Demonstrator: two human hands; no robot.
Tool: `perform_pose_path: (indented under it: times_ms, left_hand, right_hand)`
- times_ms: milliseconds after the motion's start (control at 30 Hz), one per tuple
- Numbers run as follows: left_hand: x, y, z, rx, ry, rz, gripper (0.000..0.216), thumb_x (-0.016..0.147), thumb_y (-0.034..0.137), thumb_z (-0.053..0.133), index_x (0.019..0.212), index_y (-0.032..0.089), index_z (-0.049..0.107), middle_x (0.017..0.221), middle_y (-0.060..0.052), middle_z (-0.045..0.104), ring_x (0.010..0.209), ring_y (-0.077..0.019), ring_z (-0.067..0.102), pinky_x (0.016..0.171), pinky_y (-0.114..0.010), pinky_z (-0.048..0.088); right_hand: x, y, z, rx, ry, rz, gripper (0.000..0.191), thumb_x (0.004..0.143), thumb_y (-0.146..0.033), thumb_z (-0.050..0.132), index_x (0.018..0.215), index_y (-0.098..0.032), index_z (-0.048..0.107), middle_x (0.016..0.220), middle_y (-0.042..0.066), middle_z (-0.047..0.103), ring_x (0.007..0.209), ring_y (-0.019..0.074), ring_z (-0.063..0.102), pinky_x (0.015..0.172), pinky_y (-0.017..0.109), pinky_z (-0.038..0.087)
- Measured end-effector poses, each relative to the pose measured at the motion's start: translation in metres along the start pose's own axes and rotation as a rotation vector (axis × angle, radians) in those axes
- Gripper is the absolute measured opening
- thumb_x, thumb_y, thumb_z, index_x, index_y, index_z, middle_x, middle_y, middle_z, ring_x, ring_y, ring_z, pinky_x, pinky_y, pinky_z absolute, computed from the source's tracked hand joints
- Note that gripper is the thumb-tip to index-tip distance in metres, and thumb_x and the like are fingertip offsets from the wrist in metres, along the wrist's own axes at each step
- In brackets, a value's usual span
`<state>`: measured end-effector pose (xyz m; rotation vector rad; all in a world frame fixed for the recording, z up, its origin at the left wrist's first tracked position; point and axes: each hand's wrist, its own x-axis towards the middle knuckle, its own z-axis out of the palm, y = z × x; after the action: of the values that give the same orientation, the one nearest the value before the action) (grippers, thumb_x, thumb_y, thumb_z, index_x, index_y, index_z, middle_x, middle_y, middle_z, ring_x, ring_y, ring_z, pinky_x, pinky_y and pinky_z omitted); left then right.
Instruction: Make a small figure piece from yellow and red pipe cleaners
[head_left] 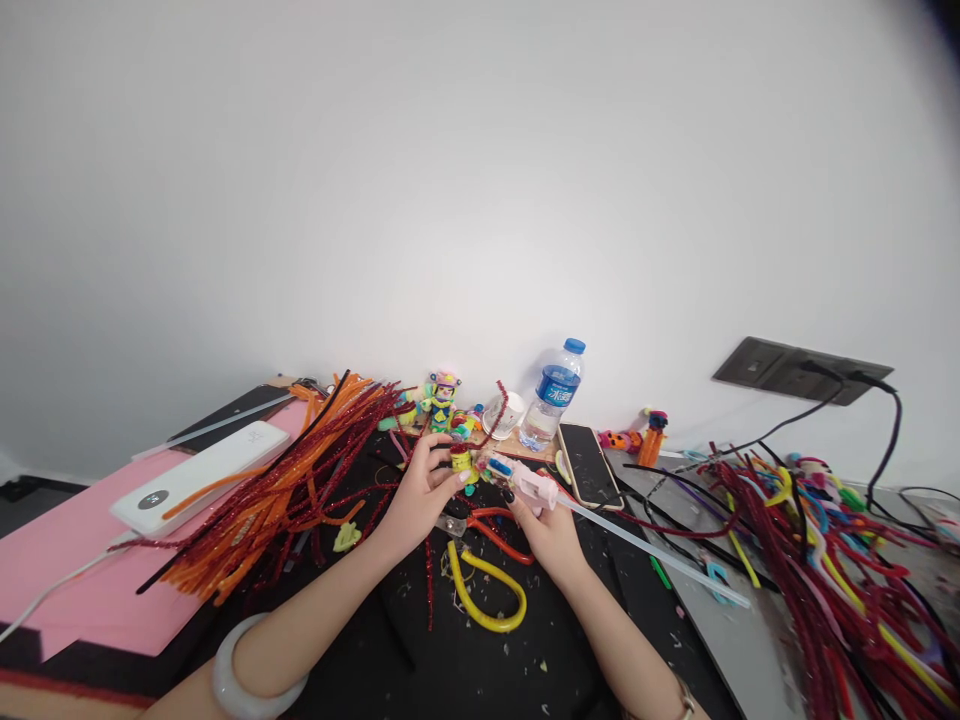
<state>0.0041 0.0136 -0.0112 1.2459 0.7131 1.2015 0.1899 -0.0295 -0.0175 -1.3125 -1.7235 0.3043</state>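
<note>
My left hand (421,487) is closed around a small yellow pipe-cleaner figure (461,460), pinching it between thumb and fingers. A glittery red pipe cleaner (502,412) sticks up beside it. In my right hand (551,535) is a pale pink glue gun (534,484), its blue-marked nozzle end pointing left, close to the yellow figure. Whether the tip touches the figure I cannot tell. From the back of the gun a long translucent glue stick (652,550) runs out to the right. Below the hands lie pliers with yellow (491,625) and red-orange handles (504,540).
Red and orange pipe cleaners (255,500) lie heaped at left over a white device (199,475). Behind stand a finished doll (441,400), a paper cup (504,415) and a water bottle (553,395). A phone (590,465) and tangled pipe cleaners (817,580) are at right.
</note>
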Motion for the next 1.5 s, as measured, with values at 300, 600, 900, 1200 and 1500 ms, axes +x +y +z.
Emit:
perform_pose_path:
  times_ms: [300,600,900,1200,1500]
  left_hand:
    - [0.0016,-0.0032,-0.0015,0.082,0.045,0.004,0.040,0.075,0.021,0.059,0.108,0.024,0.036,0.100,-0.002,0.054,0.085,-0.0134,0.062,0.081,-0.031,0.048]
    - [0.0002,-0.0004,-0.0007,0.137,0.053,0.014,0.039,0.075,0.021,0.059,0.107,0.024,0.037,0.100,-0.002,0.054,0.082,-0.0121,0.061,0.078,-0.029,0.048]
    - [0.0008,-0.0035,-0.0023,0.249,0.110,0.049,0.041,0.072,0.024,0.060,0.107,0.023,0.038,0.081,0.004,0.044,0.070,-0.0091,0.057,0.067,-0.023,0.046]
    - [-0.0008,-0.0012,-0.0026,0.324,0.130,0.088,0.041,0.071,0.022,0.060,0.107,0.022,0.039,0.075,0.006,0.038,0.063,-0.0070,0.054,0.063,-0.021,0.045]
    - [0.0006,-0.0029,-0.0047,0.366,0.160,0.109,0.040,0.071,0.023,0.061,0.106,0.022,0.041,0.074,0.006,0.038,0.060,-0.0063,0.052,0.062,-0.021,0.045]
  right_hand:
    - [0.0007,-0.0043,-0.0007,-0.014,-0.001,-0.032,0.018,0.082,-0.030,0.050,0.082,-0.018,0.063,0.074,0.005,0.065,0.068,0.0185,0.061,0.058,0.026,0.049]
    - [-0.0032,0.0005,0.0025,-0.003,-0.015,0.027,0.018,0.083,-0.030,0.050,0.086,-0.017,0.062,0.081,0.006,0.067,0.074,0.0188,0.063,0.061,0.025,0.050]
    - [-0.0030,-0.0033,0.0018,-0.029,-0.031,0.013,0.018,0.081,-0.026,0.050,0.090,-0.017,0.063,0.080,0.005,0.068,0.076,0.0186,0.064,0.063,0.025,0.051]
    - [-0.0024,-0.0063,0.0020,-0.008,-0.058,0.014,0.019,0.082,-0.025,0.050,0.094,-0.018,0.063,0.086,0.006,0.068,0.080,0.0210,0.064,0.067,0.029,0.052]
    - [-0.0019,-0.0053,0.0030,-0.028,-0.050,-0.013,0.018,0.082,-0.027,0.049,0.088,-0.018,0.063,0.083,0.006,0.067,0.077,0.0208,0.064,0.064,0.028,0.051]
